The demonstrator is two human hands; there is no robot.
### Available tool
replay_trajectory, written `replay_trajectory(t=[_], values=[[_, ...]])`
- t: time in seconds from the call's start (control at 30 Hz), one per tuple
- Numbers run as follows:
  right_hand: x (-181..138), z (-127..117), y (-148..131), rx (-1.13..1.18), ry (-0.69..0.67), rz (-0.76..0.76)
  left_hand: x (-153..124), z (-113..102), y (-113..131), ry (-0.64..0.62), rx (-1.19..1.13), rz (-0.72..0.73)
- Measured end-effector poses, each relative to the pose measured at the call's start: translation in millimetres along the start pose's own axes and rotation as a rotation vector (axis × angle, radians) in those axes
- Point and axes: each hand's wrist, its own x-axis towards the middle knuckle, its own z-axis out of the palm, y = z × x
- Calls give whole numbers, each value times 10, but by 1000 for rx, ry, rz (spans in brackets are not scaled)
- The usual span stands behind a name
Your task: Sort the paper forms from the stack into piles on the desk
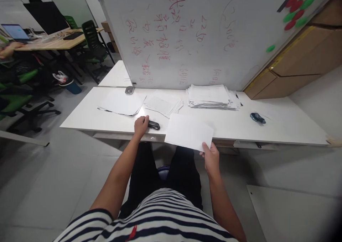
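Note:
My right hand (211, 157) pinches the near corner of a white sheet of paper (188, 131) that lies over the front edge of the white table (280, 128). My left hand (140, 125) is closed over a black stapler (153, 125) resting on the table near its front edge. Behind the stapler lie a loose sheet (121, 102) and a small fanned stack of papers (162, 105). A thicker pile of papers (211, 96) sits further back, below the whiteboard.
A whiteboard (200, 32) with red writing and coloured magnets leans behind the table. A dark blue object (257, 117) lies at the right, a grey mouse (129, 90) at the back. Desks, green chairs and a laptop (16, 32) stand far left. A wooden cabinet (301, 64) is at the right.

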Motion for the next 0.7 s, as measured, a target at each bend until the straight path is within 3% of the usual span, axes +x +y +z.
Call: replay_trajectory(t=[0.13,0.27,0.4,0.53,0.63,0.7], values=[[100,-102,46,-2,35,36,8,-16,-76,112,-68,119],[597,-136,-171,-37,47,-32,26,-40,-166,276,-164,102],[1516,-46,-680,-194,44,-196,63,-14,-158,191,-71,61],[2340,117,-1094,-509,173,-292,78,8,-75,128,59,51],[2549,306,-1104,-695,363,-373,63,11,-40,141,110,37],[2475,494,-947,-799,384,-500,52,17,-39,141,140,21]])
